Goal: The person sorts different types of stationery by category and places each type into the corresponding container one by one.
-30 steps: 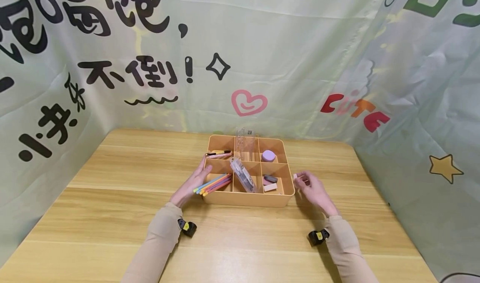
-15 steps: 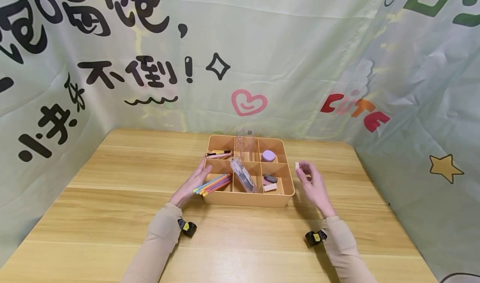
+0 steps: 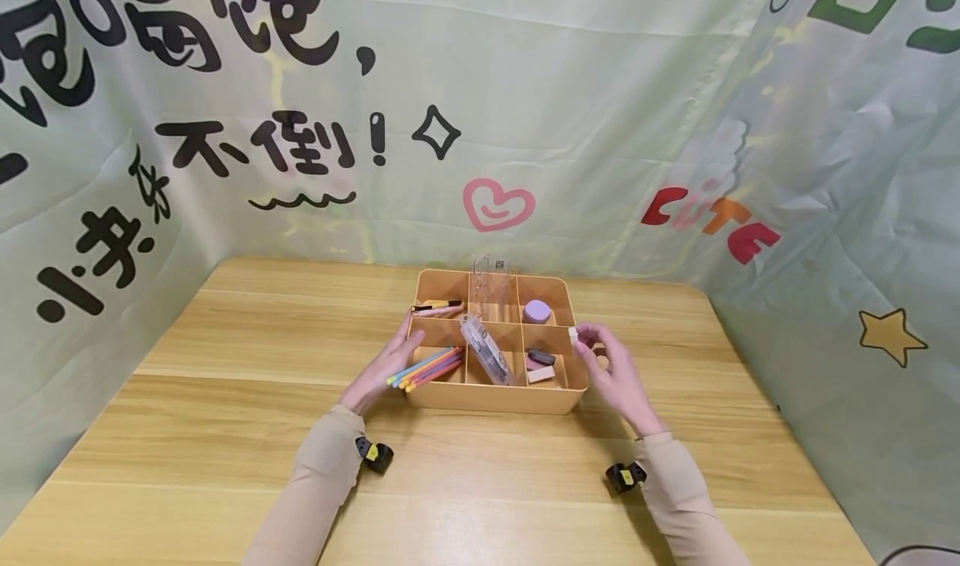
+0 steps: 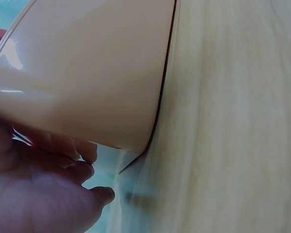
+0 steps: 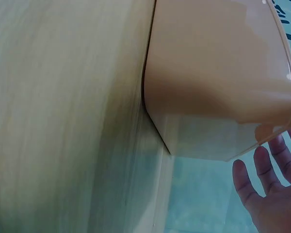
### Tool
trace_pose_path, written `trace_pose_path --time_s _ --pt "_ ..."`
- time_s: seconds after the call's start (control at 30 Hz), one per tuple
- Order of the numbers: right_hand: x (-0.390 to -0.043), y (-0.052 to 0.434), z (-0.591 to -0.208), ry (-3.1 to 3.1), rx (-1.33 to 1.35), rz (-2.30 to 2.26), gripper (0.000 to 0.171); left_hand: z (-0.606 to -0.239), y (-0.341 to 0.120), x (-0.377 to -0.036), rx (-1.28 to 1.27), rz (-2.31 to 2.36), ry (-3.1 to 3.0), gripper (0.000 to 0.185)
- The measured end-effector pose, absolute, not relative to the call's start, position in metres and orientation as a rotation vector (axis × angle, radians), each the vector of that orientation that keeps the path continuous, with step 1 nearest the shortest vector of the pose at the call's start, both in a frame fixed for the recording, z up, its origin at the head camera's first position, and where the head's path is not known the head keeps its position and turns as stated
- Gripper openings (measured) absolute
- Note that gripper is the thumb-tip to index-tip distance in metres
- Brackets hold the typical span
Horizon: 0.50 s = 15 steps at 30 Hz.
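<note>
An orange-tan divided organizer box [image 3: 491,398] stands on the table. My left hand [image 3: 384,368] holds its left wall, thumb over the rim and fingers outside; in the left wrist view that hand [image 4: 43,189] lies along the box's side. At the box's right rim, my right hand [image 3: 617,376] pinches a small white block [image 3: 573,334] between thumb and fingertips. In the right wrist view the other fingers [image 5: 264,165] are spread beside the wall, and the block is hidden. Front right compartment: a white eraser [image 3: 540,375] and a dark grey one [image 3: 542,357].
Colored pens [image 3: 427,369] lean out of the front left compartment. A clear plastic case [image 3: 486,351] tilts in the front middle one, and another clear piece [image 3: 491,287] stands behind it. A round purple item [image 3: 536,312] sits at back right. Printed cloth [image 3: 600,132] encloses the wooden table [image 3: 480,483].
My right hand has lifted from beside the box's right wall with the small white block, then moved left to the rim. The left hand and box have stayed put.
</note>
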State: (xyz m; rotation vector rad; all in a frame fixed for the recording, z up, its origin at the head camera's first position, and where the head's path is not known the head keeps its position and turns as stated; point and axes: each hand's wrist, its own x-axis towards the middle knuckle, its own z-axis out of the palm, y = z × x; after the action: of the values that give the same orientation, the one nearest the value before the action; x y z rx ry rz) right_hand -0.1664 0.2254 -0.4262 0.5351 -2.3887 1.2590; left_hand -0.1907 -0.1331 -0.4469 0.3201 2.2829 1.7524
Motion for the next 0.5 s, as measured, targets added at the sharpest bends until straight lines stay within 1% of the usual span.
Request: trace_pose_path --time_s 0.23,0.5 --pt "-0.1685 0.2232 -0.4295 -2.368 0.665 1.168 0.019 -0.4467 -0.1334 -0.1901 0.307 1.770 2.277 0.065" --pt "-0.1699 0.2225 -0.4312 -2.448 0.632 1.108 0.014 -0.4477 -0.1337 -0.1904 0.321 1.761 2.281 0.064"
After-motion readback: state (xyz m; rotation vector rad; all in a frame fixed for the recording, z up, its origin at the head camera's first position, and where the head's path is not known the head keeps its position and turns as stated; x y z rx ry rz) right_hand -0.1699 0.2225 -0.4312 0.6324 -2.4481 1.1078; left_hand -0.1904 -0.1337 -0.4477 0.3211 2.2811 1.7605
